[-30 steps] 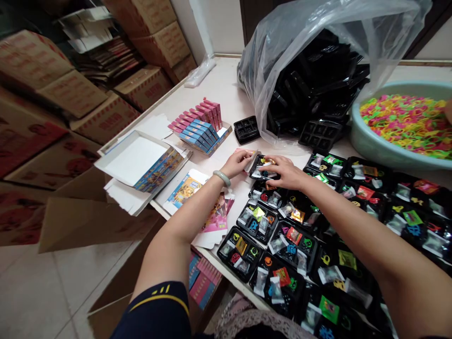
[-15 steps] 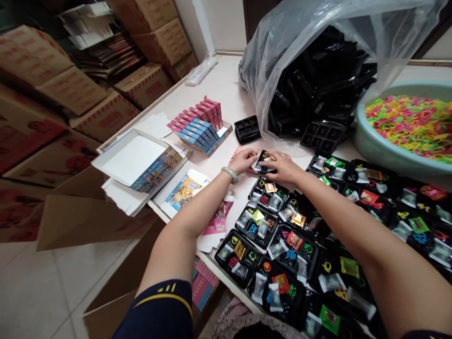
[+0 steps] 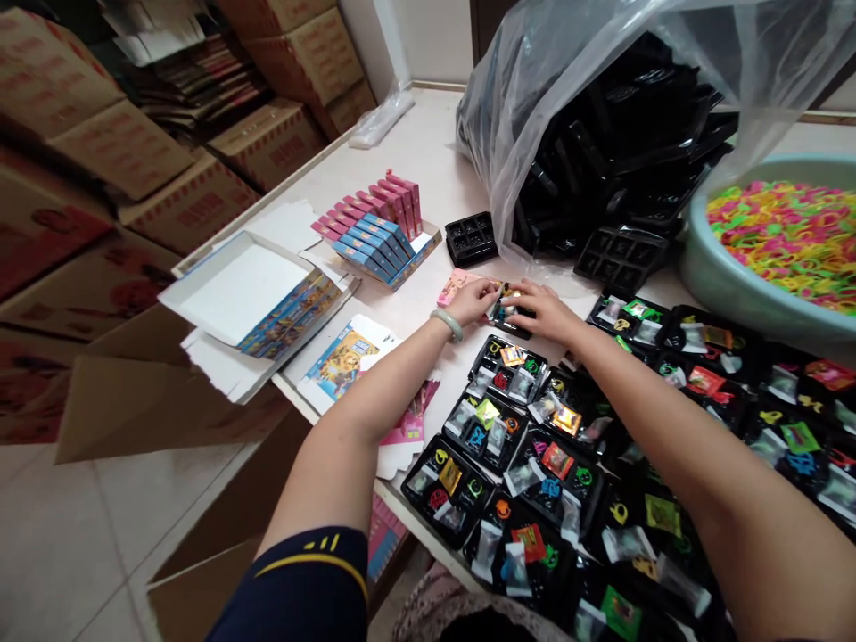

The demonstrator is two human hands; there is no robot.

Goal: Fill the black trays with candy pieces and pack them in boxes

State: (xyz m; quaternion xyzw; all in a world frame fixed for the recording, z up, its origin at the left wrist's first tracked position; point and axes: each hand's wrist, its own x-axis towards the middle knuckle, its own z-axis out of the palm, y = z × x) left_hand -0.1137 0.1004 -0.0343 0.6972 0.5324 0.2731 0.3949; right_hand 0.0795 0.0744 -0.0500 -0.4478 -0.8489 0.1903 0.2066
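My left hand (image 3: 476, 300), with a pale bangle on the wrist, grips the open end of a small pink box (image 3: 456, 285) lying on the white table (image 3: 428, 169). My right hand (image 3: 545, 309) is closed on a black tray (image 3: 509, 308) filled with small packets and pushes its end into the mouth of that box. The two hands almost touch. Directly in front of them lie rows of filled black trays (image 3: 508, 370), each with coloured items and clear sachets.
A display carton of pink and blue boxes (image 3: 378, 232) stands at left. An empty black tray (image 3: 470, 239) lies by a clear bag of black trays (image 3: 602, 134). A basin of neon loops (image 3: 782, 236) sits at right. An open flat carton (image 3: 247, 299), flattened printed boxes (image 3: 348, 357) and stacked cardboard cartons (image 3: 100, 160) lie left.
Both hands carried the filled tray and pink box a little farther from me, and the tray has slid partly into the box's mouth. The view tilted slightly.
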